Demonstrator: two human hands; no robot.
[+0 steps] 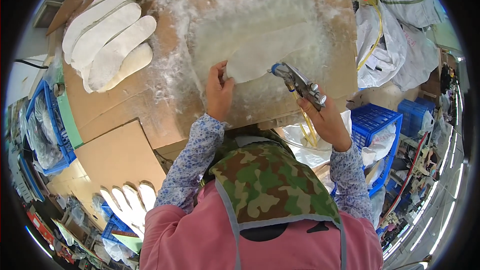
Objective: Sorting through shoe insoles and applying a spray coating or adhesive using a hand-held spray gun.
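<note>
A pale insole (267, 52) lies on the cardboard-covered table (165, 112), one end toward me and the other pointing away to the right. At its near end, my left hand (220, 90) pinches the edge between thumb and fingers. My right hand (327, 120) is wrapped round a metal spray gun (302, 85) with a blue front end. The gun's nozzle faces left, close to the insole's right-hand edge. A yellowish hose (306, 125) hangs down from the gun. Whitish residue coats the cardboard around the insole.
Several more insoles (112, 37) overlap in a fanned pile at the table's far left. Blue crates (375, 122) stand at the right, below white plastic bags (382, 45). Another blue crate (52, 125) is at the left, near a brown board (120, 155) and more insoles (132, 200).
</note>
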